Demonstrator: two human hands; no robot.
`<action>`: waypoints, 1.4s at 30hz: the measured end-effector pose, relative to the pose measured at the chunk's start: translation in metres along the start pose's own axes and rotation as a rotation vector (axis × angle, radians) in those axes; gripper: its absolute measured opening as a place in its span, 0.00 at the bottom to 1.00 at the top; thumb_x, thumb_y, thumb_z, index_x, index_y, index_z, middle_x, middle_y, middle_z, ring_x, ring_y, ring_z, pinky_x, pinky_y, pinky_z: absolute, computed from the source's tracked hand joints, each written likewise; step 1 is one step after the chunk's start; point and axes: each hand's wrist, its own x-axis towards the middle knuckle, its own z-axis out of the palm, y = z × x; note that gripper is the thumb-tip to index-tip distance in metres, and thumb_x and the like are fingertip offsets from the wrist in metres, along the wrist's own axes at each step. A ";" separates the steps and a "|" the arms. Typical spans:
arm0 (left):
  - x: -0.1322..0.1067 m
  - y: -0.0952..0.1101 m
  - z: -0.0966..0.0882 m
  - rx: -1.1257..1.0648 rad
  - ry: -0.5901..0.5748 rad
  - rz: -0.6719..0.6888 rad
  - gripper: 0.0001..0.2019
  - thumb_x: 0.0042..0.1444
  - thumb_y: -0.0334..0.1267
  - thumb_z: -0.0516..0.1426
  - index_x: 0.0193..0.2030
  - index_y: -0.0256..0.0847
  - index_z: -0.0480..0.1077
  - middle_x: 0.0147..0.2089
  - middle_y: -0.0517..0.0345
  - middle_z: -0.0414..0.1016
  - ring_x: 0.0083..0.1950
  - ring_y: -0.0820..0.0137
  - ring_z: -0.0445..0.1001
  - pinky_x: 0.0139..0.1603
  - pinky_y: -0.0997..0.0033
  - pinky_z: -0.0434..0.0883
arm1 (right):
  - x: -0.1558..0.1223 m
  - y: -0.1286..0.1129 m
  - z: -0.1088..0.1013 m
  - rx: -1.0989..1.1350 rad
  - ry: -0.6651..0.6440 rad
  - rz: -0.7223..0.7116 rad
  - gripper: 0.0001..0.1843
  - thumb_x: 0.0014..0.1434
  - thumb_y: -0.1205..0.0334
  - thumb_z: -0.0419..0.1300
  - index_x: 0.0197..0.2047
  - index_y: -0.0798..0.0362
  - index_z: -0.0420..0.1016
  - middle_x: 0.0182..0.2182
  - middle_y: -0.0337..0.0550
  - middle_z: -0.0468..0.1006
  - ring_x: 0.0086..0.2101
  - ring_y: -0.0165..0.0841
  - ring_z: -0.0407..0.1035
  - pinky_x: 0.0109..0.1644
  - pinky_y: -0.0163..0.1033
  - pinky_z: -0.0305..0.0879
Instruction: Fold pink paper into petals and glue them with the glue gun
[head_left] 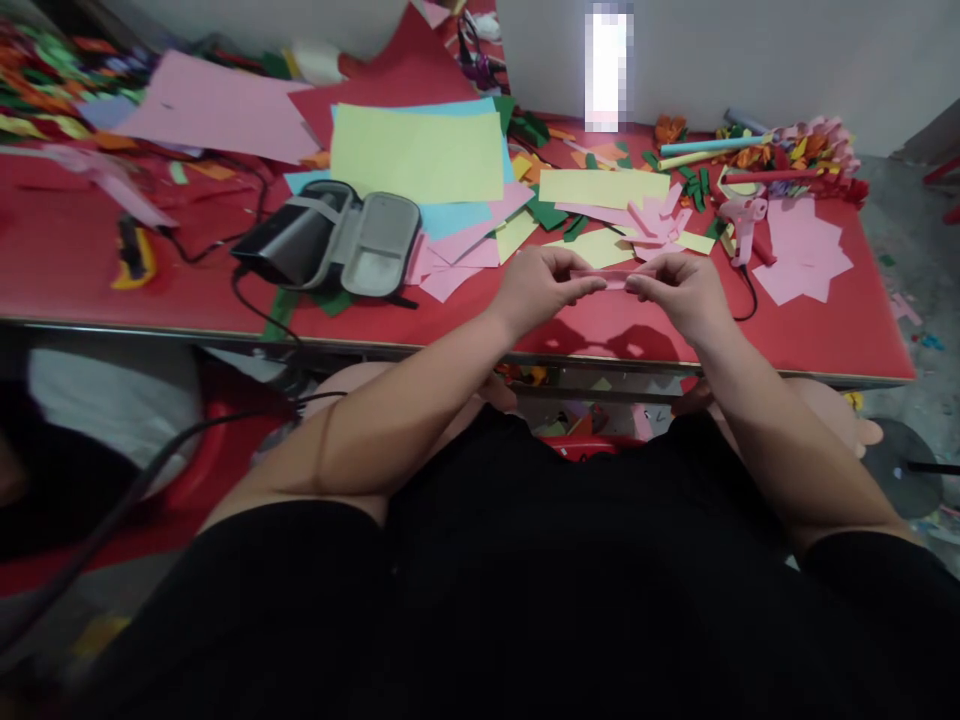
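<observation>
Pink paper strip (pixel 618 281) held up over red table (pixel 825 335)

The narrow strip is stretched level between the two hands, above the near edge of the table. Its left end is pinched between the thumb and fingers of the left hand (pixel 536 285); its right end is gripped in the same way by the right hand (pixel 686 288). Shadows are cast on the tabletop just below both hands.

Just beyond the right hand, a folded pink paper flower (pixel 660 225) is seen among paper scraps, with a pale yellow strip (pixel 600 187) lying farther past the gap between the hands. To the right of the right hand, a pink glue gun (pixel 744 225) is placed, followed by a pink star-shaped paper (pixel 810 250). Beyond these, paper flowers (pixel 817 150) are heaped.

To the left of the left hand, an opened grey case (pixel 381 245) is set down, and a yellow-and-black tool (pixel 136 255) is left well apart from it. Beyond the case, a yellow sheet (pixel 420 150) is laid over blue paper (pixel 454 216).
</observation>
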 end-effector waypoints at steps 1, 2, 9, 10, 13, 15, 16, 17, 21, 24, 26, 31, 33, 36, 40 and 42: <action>0.000 0.005 -0.002 0.013 -0.004 0.002 0.15 0.63 0.50 0.79 0.37 0.42 0.87 0.28 0.57 0.82 0.31 0.69 0.76 0.36 0.66 0.70 | -0.001 -0.003 -0.001 -0.002 0.009 -0.012 0.14 0.59 0.51 0.86 0.36 0.47 0.91 0.29 0.41 0.87 0.33 0.37 0.80 0.43 0.47 0.81; 0.000 0.011 -0.005 0.029 -0.006 0.008 0.15 0.63 0.49 0.80 0.37 0.42 0.86 0.28 0.56 0.82 0.31 0.69 0.77 0.37 0.66 0.71 | -0.003 -0.007 -0.002 -0.006 0.016 -0.024 0.13 0.59 0.52 0.86 0.36 0.47 0.91 0.29 0.41 0.87 0.33 0.37 0.80 0.43 0.47 0.82; -0.009 0.019 -0.007 0.047 -0.001 0.063 0.18 0.63 0.53 0.80 0.36 0.43 0.86 0.32 0.54 0.84 0.33 0.69 0.75 0.36 0.65 0.68 | -0.017 -0.023 -0.006 -0.054 0.039 -0.032 0.18 0.60 0.45 0.87 0.38 0.47 0.91 0.31 0.43 0.88 0.34 0.39 0.81 0.46 0.53 0.86; -0.010 0.015 -0.004 0.025 -0.016 0.049 0.17 0.64 0.54 0.79 0.38 0.43 0.88 0.33 0.53 0.85 0.33 0.68 0.75 0.36 0.64 0.67 | -0.018 -0.023 -0.005 -0.060 0.030 -0.032 0.19 0.60 0.43 0.88 0.37 0.47 0.91 0.31 0.43 0.87 0.34 0.40 0.81 0.46 0.54 0.86; -0.010 0.004 0.001 -0.036 -0.075 -0.022 0.16 0.62 0.55 0.80 0.43 0.46 0.91 0.34 0.54 0.83 0.32 0.68 0.72 0.35 0.62 0.64 | -0.022 -0.022 -0.002 -0.079 0.001 -0.037 0.18 0.62 0.44 0.87 0.37 0.46 0.90 0.31 0.43 0.85 0.35 0.41 0.79 0.45 0.54 0.83; -0.010 0.001 0.003 -0.049 -0.109 -0.051 0.17 0.60 0.58 0.80 0.42 0.48 0.92 0.31 0.56 0.79 0.31 0.68 0.69 0.35 0.62 0.61 | -0.027 -0.024 0.000 -0.098 -0.009 -0.046 0.15 0.64 0.47 0.85 0.38 0.46 0.90 0.31 0.43 0.84 0.36 0.41 0.78 0.44 0.52 0.81; -0.010 0.002 0.002 -0.044 -0.125 -0.052 0.18 0.60 0.59 0.80 0.41 0.48 0.91 0.29 0.58 0.76 0.31 0.68 0.67 0.35 0.62 0.60 | -0.030 -0.025 0.001 -0.104 -0.008 -0.054 0.14 0.65 0.48 0.84 0.38 0.46 0.89 0.32 0.42 0.83 0.36 0.41 0.77 0.44 0.52 0.79; -0.011 0.004 0.002 -0.036 -0.139 -0.045 0.19 0.60 0.61 0.80 0.38 0.49 0.91 0.28 0.59 0.74 0.31 0.68 0.66 0.36 0.61 0.59 | -0.032 -0.026 0.001 -0.105 -0.004 -0.065 0.14 0.65 0.48 0.84 0.38 0.45 0.89 0.32 0.42 0.82 0.36 0.40 0.76 0.43 0.52 0.78; -0.018 0.020 0.001 0.001 -0.138 0.038 0.26 0.61 0.68 0.78 0.33 0.47 0.85 0.27 0.61 0.69 0.32 0.69 0.62 0.36 0.62 0.58 | -0.039 -0.030 0.004 -0.069 0.002 -0.120 0.20 0.62 0.42 0.85 0.37 0.45 0.86 0.33 0.42 0.81 0.37 0.41 0.74 0.44 0.52 0.75; -0.026 0.026 0.003 0.010 -0.126 0.099 0.30 0.63 0.69 0.77 0.29 0.46 0.78 0.28 0.61 0.69 0.33 0.69 0.62 0.37 0.62 0.59 | -0.038 -0.029 0.008 -0.034 -0.024 -0.156 0.25 0.57 0.35 0.87 0.38 0.45 0.86 0.36 0.44 0.84 0.42 0.45 0.79 0.49 0.53 0.78; -0.030 0.026 0.005 0.002 -0.118 0.128 0.32 0.64 0.70 0.76 0.27 0.46 0.74 0.28 0.61 0.68 0.34 0.68 0.62 0.38 0.62 0.60 | -0.037 -0.028 0.010 -0.018 -0.047 -0.143 0.29 0.55 0.31 0.87 0.38 0.45 0.87 0.39 0.46 0.86 0.44 0.46 0.80 0.52 0.53 0.78; -0.034 0.020 0.004 -0.007 -0.085 0.116 0.34 0.62 0.73 0.77 0.28 0.46 0.75 0.28 0.60 0.69 0.35 0.67 0.66 0.38 0.61 0.63 | -0.036 -0.027 0.013 -0.062 -0.072 -0.050 0.38 0.49 0.21 0.88 0.39 0.46 0.88 0.37 0.46 0.88 0.40 0.43 0.78 0.46 0.51 0.75; -0.034 0.017 0.002 -0.008 -0.088 0.085 0.35 0.61 0.76 0.76 0.27 0.46 0.75 0.28 0.59 0.68 0.35 0.67 0.66 0.37 0.61 0.61 | -0.037 -0.028 0.012 -0.056 -0.072 -0.042 0.38 0.49 0.21 0.88 0.39 0.46 0.88 0.35 0.45 0.87 0.38 0.42 0.78 0.45 0.51 0.76; -0.034 0.012 -0.001 0.001 -0.110 0.028 0.35 0.62 0.75 0.76 0.25 0.47 0.75 0.26 0.60 0.63 0.32 0.68 0.61 0.36 0.60 0.57 | -0.037 -0.027 0.012 -0.013 -0.069 -0.025 0.37 0.50 0.24 0.89 0.41 0.46 0.88 0.33 0.45 0.87 0.37 0.43 0.81 0.46 0.54 0.81; -0.034 0.008 -0.002 -0.008 -0.123 0.023 0.26 0.62 0.67 0.77 0.29 0.48 0.83 0.27 0.59 0.72 0.32 0.68 0.65 0.35 0.61 0.61 | -0.039 -0.018 0.010 -0.009 -0.054 0.046 0.38 0.47 0.25 0.90 0.42 0.46 0.87 0.31 0.44 0.87 0.35 0.44 0.84 0.43 0.54 0.84; -0.035 0.007 -0.001 -0.026 -0.112 0.047 0.24 0.62 0.64 0.77 0.30 0.47 0.84 0.29 0.58 0.76 0.33 0.69 0.68 0.36 0.62 0.65 | -0.039 -0.013 0.006 -0.013 -0.059 0.062 0.37 0.47 0.27 0.91 0.43 0.46 0.87 0.32 0.45 0.88 0.36 0.44 0.85 0.43 0.53 0.85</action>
